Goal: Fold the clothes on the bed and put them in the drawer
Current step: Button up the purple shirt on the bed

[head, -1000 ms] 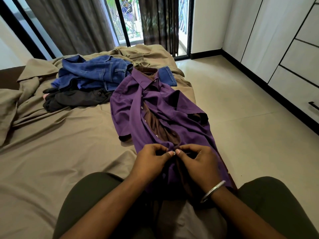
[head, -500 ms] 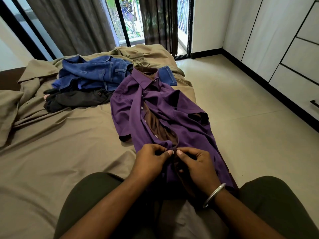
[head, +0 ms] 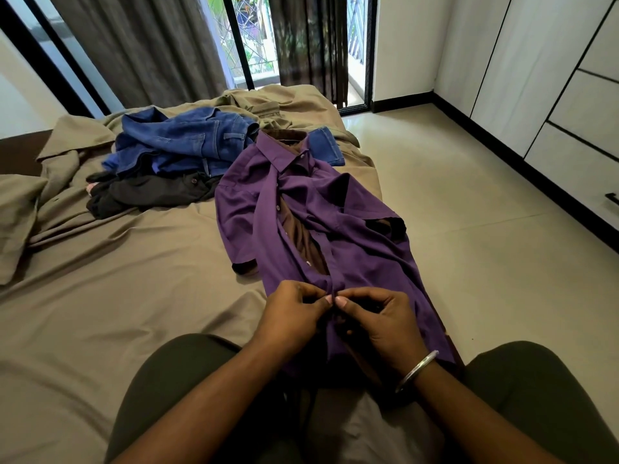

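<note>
Tan bed (head: 100, 313), left hand (head: 294, 316) and right hand (head: 382, 323) pinching purple shirt (head: 351, 209) placket, thumbs meeting

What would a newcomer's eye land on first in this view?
The purple shirt stretched down the bed's right side, with the left hand and right hand pinching its front placket at the near end. Behind it, a pile of blue denim over a black garment lies unfolded.

Bed (head: 117, 296) carries purple shirt (head: 351, 249), blue jeans (head: 187, 145), dark garment (head: 150, 192)
</note>
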Motion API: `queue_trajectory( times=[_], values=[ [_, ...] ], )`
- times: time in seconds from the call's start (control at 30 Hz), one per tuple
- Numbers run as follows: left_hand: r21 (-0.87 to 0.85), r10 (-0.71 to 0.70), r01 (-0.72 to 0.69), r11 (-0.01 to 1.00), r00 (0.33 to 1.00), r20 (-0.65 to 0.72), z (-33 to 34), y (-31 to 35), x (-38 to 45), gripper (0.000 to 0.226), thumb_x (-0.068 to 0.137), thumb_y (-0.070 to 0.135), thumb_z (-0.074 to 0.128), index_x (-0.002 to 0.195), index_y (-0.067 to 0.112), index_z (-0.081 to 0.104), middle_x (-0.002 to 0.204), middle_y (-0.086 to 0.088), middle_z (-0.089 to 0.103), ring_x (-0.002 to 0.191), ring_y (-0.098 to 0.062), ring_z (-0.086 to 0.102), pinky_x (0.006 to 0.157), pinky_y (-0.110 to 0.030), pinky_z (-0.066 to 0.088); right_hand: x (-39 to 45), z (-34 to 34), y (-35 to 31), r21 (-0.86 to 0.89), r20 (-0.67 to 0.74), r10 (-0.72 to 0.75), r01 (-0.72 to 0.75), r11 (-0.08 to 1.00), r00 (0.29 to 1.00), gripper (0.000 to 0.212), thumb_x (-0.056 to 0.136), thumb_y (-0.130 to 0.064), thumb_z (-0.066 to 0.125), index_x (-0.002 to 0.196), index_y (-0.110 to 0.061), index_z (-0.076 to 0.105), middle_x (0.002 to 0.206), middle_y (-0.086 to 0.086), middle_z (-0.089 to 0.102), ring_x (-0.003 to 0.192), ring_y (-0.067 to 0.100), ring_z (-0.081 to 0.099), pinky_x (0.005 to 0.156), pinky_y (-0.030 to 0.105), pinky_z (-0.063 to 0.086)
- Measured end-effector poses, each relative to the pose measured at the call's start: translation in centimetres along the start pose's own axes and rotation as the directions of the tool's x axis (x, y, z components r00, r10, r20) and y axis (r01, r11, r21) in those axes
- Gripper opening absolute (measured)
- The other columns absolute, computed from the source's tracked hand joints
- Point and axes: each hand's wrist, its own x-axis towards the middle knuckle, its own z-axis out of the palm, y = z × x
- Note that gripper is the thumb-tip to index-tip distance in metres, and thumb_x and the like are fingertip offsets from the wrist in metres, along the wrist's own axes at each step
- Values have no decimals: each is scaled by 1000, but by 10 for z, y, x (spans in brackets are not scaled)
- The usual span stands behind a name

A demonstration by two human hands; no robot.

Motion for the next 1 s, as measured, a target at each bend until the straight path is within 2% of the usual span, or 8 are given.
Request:
queue_trajectory(
  times=[0.1,0.17,0.3,0.43,0.6,0.77,0.87,1.0],
  values=[
    [-209,-137,152,966,987,83,2,8,-2,24,100,11,55,79,9,68,73,-10,60,59,-11,54,58,-27,50,2,-1,8,-287,-15,-215,202,937,976,10,82,-11,76,92,-14,78,85,-3,76,82,9,72,74,21,57],
    [-308,-182,219,926,973,143,2,14,-6,21,99,16,57,81,8,66,72,-7,53,59,-10,52,57,-22,51,2,-2,14,-427,-15,-340,301,853,940,8,83,-16,77,91,-17,77,85,-7,73,81,5,69,73,20,56],
    [-247,-145,174,953,981,132,1,15,-7,23,95,19,64,97,-2,71,72,-11,53,50,-5,47,52,-17,48,0,-2,16,-495,-7,-441,380,781,898,12,83,-27,70,91,-20,75,86,-9,70,80,3,66,71,17,54],
    [-300,-183,213,930,975,126,2,16,-6,19,98,11,58,86,1,68,45,6,51,36,1,45,45,-15,44,0,-1,18,-600,42,-551,462,653,833,6,84,-19,71,88,-15,73,86,-7,67,78,1,63,67,19,53],
    [-298,-199,227,927,973,121,0,18,-8,24,98,11,59,76,3,63,39,7,45,33,0,41,39,-13,38,-3,1,25,-686,111,-657,536,492,745,18,91,-23,63,93,-8,72,90,2,68,76,10,64,63,23,54],
    [-337,-235,256,906,967,102,1,18,-8,34,101,6,51,67,4,56,38,4,39,30,-1,35,35,-12,32,-3,4,25,-552,64,-586,518,654,808,18,85,-26,71,93,-11,75,91,-3,70,84,4,66,73,21,55],
    [-361,-280,306,881,952,124,0,18,-8,29,101,7,51,73,7,61,46,3,48,35,0,43,45,-15,45,-1,3,27,-443,-57,-462,393,806,885,22,78,-32,78,87,-13,76,86,-7,73,82,6,69,75,23,56],
    [-384,-322,359,851,933,160,-1,19,-8,26,102,6,49,79,6,61,52,0,53,42,-2,49,58,-19,49,3,0,24,-224,0,-299,292,930,954,12,78,-13,80,89,-12,77,86,-5,76,83,12,73,77,23,57]
  ],
)
